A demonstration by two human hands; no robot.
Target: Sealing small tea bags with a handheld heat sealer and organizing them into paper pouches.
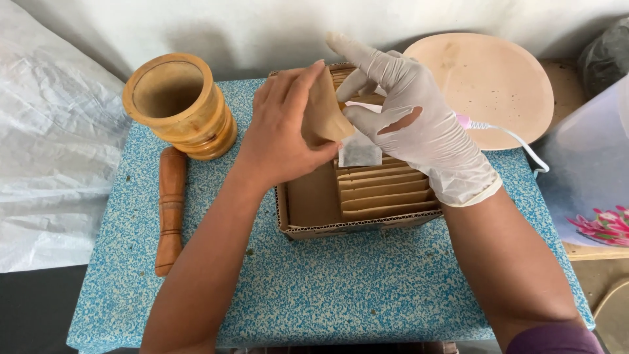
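Head view: your bare left hand (282,128) pinches a brown paper envelope (325,108) just above the cardboard box (314,231) at table centre. Your gloved right hand (409,115), at 3 o'clock of it, grips a small white sachet (358,152) w/ a pink-tipped white cord (511,134). Hands nearly touch. Wooden mortar (180,105) at 10 o'clock, pestle (170,210) at 9 on the blue speckled table (341,295).

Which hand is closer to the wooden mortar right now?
Left. The bare left hand holds a brown packet over the box, just right of the mortar. The gloved right hand is farther right, beyond the packet.
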